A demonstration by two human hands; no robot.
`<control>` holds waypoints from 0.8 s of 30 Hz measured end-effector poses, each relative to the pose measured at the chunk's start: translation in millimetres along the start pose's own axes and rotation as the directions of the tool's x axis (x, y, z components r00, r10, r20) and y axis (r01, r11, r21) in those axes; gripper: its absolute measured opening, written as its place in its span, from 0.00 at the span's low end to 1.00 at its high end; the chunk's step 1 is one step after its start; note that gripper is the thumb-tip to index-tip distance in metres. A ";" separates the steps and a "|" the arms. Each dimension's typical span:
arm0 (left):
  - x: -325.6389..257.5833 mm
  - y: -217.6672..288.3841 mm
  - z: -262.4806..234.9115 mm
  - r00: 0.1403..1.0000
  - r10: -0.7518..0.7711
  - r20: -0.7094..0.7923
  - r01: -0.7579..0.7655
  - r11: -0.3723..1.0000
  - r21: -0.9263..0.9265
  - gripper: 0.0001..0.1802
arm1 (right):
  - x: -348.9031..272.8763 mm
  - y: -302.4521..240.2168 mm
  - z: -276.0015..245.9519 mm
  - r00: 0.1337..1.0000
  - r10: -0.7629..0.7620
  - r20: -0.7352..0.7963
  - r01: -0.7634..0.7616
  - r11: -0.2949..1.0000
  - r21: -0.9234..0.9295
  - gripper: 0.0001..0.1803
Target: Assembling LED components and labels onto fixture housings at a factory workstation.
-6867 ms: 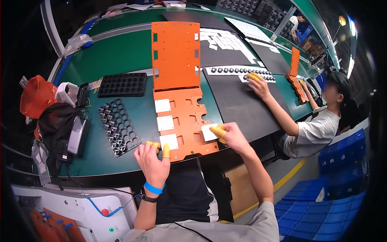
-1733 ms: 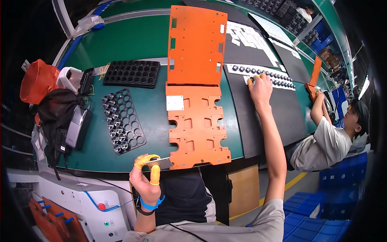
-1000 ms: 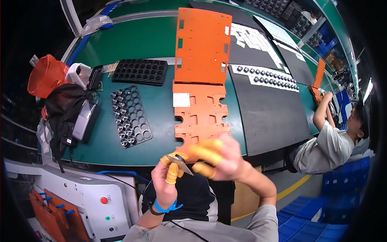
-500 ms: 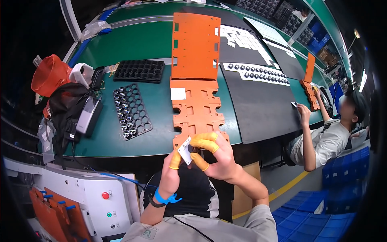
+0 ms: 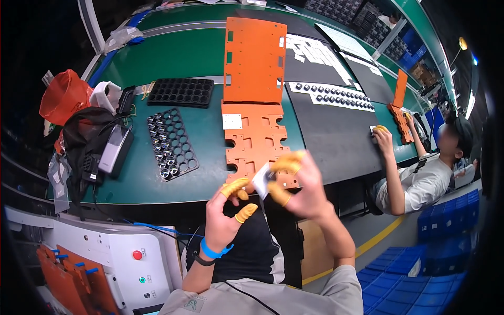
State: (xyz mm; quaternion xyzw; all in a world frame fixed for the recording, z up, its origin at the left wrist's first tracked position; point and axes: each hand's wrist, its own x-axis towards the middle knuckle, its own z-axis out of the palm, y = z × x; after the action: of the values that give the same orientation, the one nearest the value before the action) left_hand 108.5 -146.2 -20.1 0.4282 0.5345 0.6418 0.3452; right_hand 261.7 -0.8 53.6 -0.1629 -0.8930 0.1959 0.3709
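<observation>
My right hand (image 5: 307, 191), in yellow finger cots and partly blurred, pinches a small white plate with a dark round part (image 5: 260, 181) over the near end of an orange fixture (image 5: 253, 149). My left hand (image 5: 221, 212) is apart from the plate, thumb and fingers spread with nothing between them. It also has yellow finger cots and a blue wrist strap. Another white plate (image 5: 232, 122) lies in the fixture's upper left recess. Behind it extends the fixture's flat orange panel (image 5: 254, 60).
Left of the fixture lie a tray partly filled with shiny round parts (image 5: 170, 144) and a black tray (image 5: 181, 92). A black mat (image 5: 341, 142) on the right bears rows of dark round parts (image 5: 344, 101). A co-worker (image 5: 415, 178) sits at right with a similar orange fixture (image 5: 401, 123).
My left hand has let go of the plate and opened. My right hand has carried it up and to the right, over the fixture. The co-worker's nearer hand has moved left and slightly up.
</observation>
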 end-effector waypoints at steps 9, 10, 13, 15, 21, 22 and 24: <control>16.8 -23.5 -12.7 0.904 0.205 -0.375 -0.053 0.924 0.379 0.10 | 47.4 202.2 -23.1 0.883 0.241 -0.404 -0.425 0.775 -0.467 0.16; 19.8 -24.0 -9.2 0.893 0.262 -0.367 -0.094 0.904 0.416 0.08 | 49.4 217.9 -22.9 0.889 0.258 -0.378 -0.431 0.750 -0.502 0.16; 22.7 -21.5 -6.9 0.896 0.277 -0.347 -0.086 0.876 0.475 0.07 | 53.8 251.9 -17.5 0.911 0.262 -0.320 -0.407 0.707 -0.579 0.16; 24.2 -21.3 -8.0 0.899 0.275 -0.341 -0.084 0.872 0.481 0.07 | 58.3 262.5 -14.9 0.937 0.217 -0.275 -0.350 0.616 -0.706 0.16; 26.6 -19.3 -11.0 0.914 0.249 -0.320 -0.067 0.871 0.488 0.06 | 66.2 275.6 -9.9 0.923 0.277 -0.266 -0.377 0.525 -0.763 0.15; 26.8 -19.7 -11.3 0.915 0.250 -0.317 -0.069 0.870 0.488 0.06 | 66.8 275.3 -8.3 0.912 0.293 -0.287 -0.403 0.509 -0.760 0.16; 27.8 -20.6 -10.5 0.915 0.246 -0.318 -0.068 0.874 0.481 0.06 | 65.2 278.2 -7.8 0.899 0.310 -0.308 -0.429 0.489 -0.760 0.17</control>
State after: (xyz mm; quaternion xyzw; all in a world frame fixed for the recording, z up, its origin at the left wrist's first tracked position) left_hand 87.6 -121.4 -36.0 0.4117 0.6890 0.5921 0.0727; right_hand 264.1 271.5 -33.2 -0.5143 -0.7990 -0.1709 0.2605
